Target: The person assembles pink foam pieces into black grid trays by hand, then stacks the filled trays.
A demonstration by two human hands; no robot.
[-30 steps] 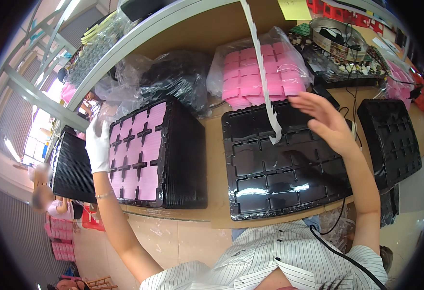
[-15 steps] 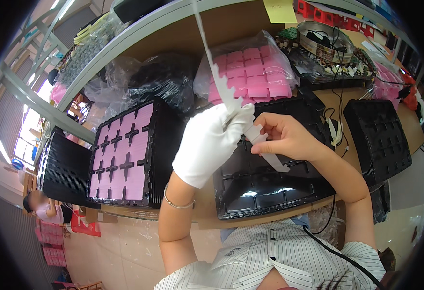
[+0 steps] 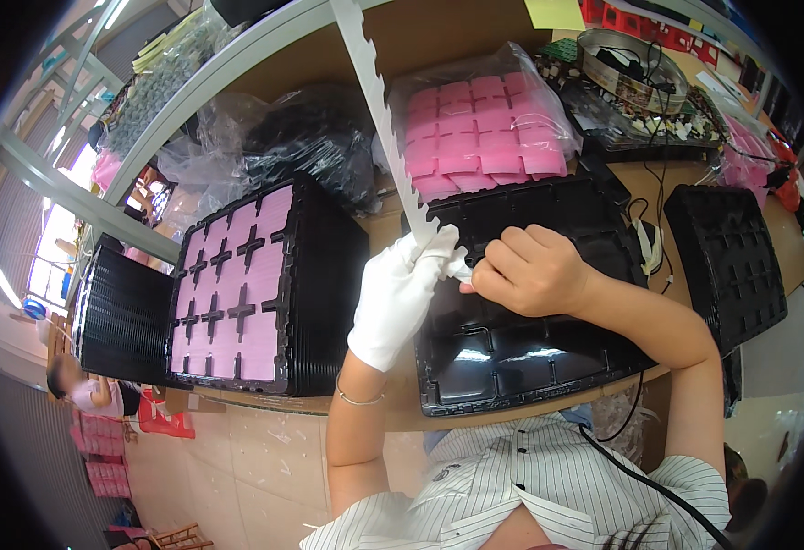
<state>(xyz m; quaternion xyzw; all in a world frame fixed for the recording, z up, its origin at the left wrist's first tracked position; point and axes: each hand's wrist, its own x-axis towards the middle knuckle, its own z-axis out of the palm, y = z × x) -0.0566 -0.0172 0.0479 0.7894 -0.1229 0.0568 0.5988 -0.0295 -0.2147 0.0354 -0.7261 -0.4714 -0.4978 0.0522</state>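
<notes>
My left hand [image 3: 400,289], in a white glove, grips a long white strip [image 3: 376,110] with a notched edge. The strip rises from my glove toward the top of the view. Close beside it, my bare right hand [image 3: 532,270] is closed in a fist, its thumb and forefinger at a short white end [image 3: 460,268] that sticks out of the glove. What else lies inside the fist is hidden. Both hands are above a black moulded plastic tray [image 3: 521,362] on the table.
To the left stand stacked black trays [image 3: 327,284], the front one showing pink foam [image 3: 228,316] between black crosses. Bagged pink foam pieces [image 3: 480,124] lie behind the tray. Another black tray [image 3: 727,261] and black cables [image 3: 663,202] are at the right. A metal shelf beam [image 3: 209,87] crosses overhead.
My right fingers have curled from an open pinch into a fist, and the strip's lower part no longer shows beneath them. The upper strip has turned its broad face into view.
</notes>
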